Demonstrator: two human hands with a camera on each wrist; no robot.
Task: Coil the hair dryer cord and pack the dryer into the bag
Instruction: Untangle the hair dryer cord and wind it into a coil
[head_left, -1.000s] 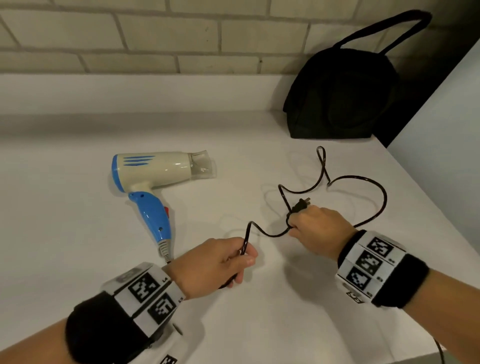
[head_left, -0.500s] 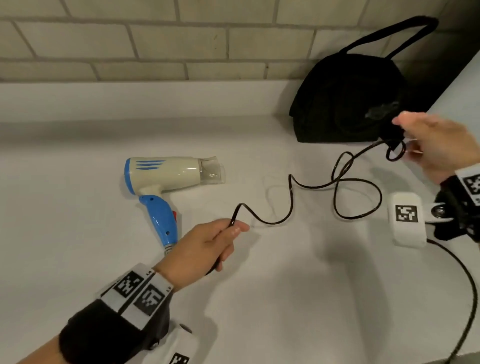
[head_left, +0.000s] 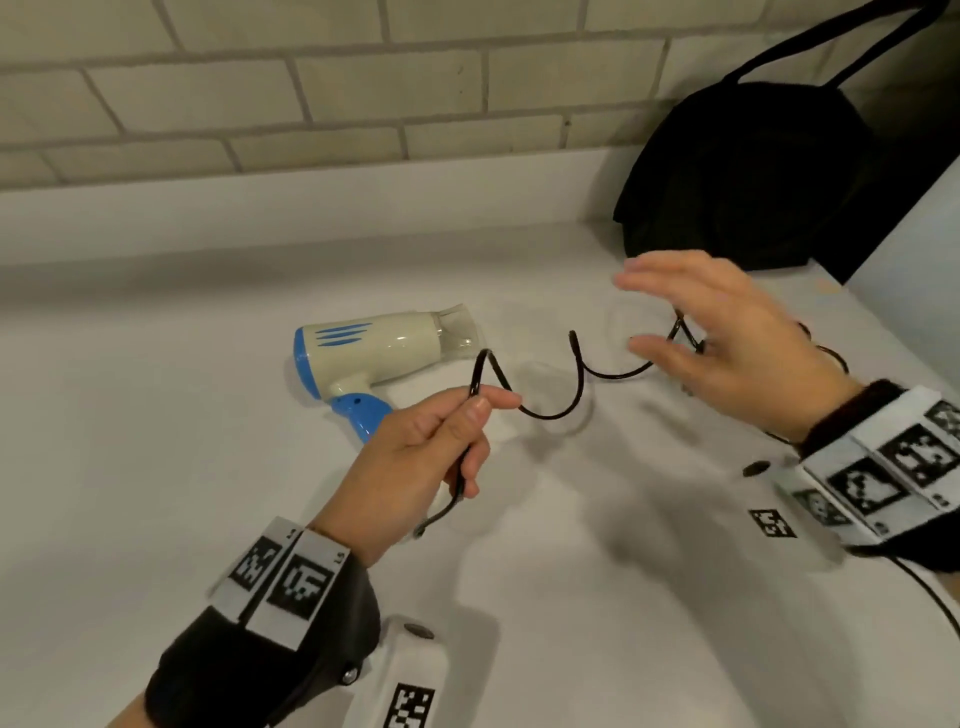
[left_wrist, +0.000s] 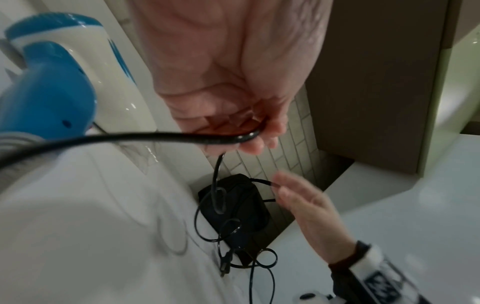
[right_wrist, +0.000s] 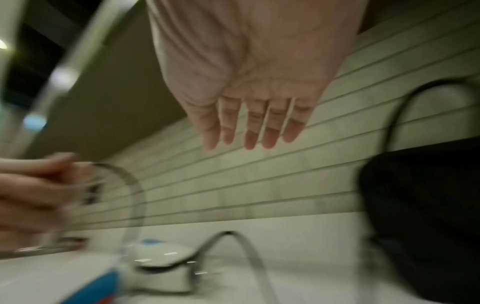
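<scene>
I am pinching the cord (head_left: 550, 413) in my left hand (head_left: 415, 467); right hand (head_left: 727, 338) is hovering flat, holding nothing. Cord is sprawling uncoiled on the counter (head_left: 156, 467). Dryer (head_left: 374, 353) is lying outside the bag (head_left: 743, 176). Coiling barely begun.

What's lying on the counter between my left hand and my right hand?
In the head view, only the black cord snakes in loops from the left hand toward the open right hand.

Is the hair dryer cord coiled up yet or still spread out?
Still spread out. The cord trails in loose waves across the counter from the left hand; no neat coil.
</scene>
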